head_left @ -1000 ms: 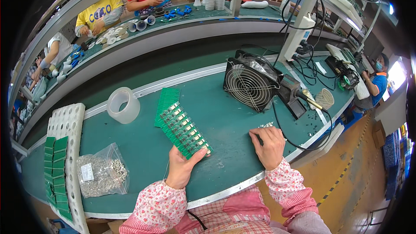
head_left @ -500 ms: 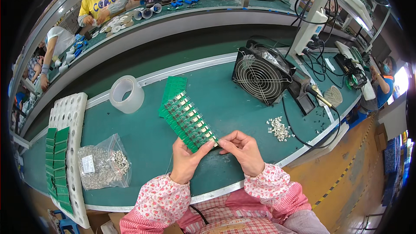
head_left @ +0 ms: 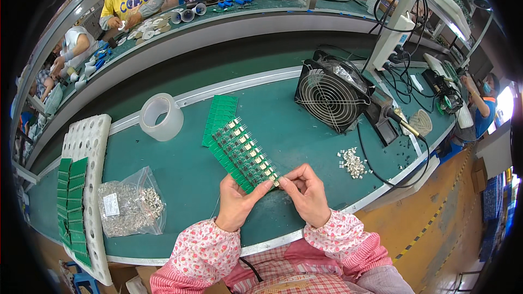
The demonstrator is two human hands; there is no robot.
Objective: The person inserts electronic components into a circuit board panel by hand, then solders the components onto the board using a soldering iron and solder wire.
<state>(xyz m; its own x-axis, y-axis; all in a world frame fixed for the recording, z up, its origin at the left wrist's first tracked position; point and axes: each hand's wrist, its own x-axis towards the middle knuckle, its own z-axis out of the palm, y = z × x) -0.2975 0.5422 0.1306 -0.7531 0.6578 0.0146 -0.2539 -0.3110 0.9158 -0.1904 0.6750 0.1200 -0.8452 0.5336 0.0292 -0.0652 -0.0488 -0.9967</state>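
My left hand [head_left: 238, 202] grips the near end of a green circuit board panel [head_left: 234, 158], thumb on top. The panel slants away to the upper left, with a row of small metal-and-white connectors with pins along its right edge and dark components beside them. At its near right corner, the fingertips of my right hand [head_left: 306, 195] pinch a small connector [head_left: 275, 182] against the board; they partly hide it. Under the far end of the held panel, a second green panel [head_left: 222, 110] lies on the bench.
Loose connectors [head_left: 353, 163] lie to the right, near a black fan [head_left: 331, 98] and a soldering iron [head_left: 406, 124] in its stand. On the left are a tape roll [head_left: 162, 117], a bag of connectors [head_left: 131, 207] and a white foam tray [head_left: 93, 185] holding panels. Co-workers sit beyond.
Both hands and the held panel show slightly lower and to the right, within a small shift of the whole view. My right fingertips stay at the panel's near corner.
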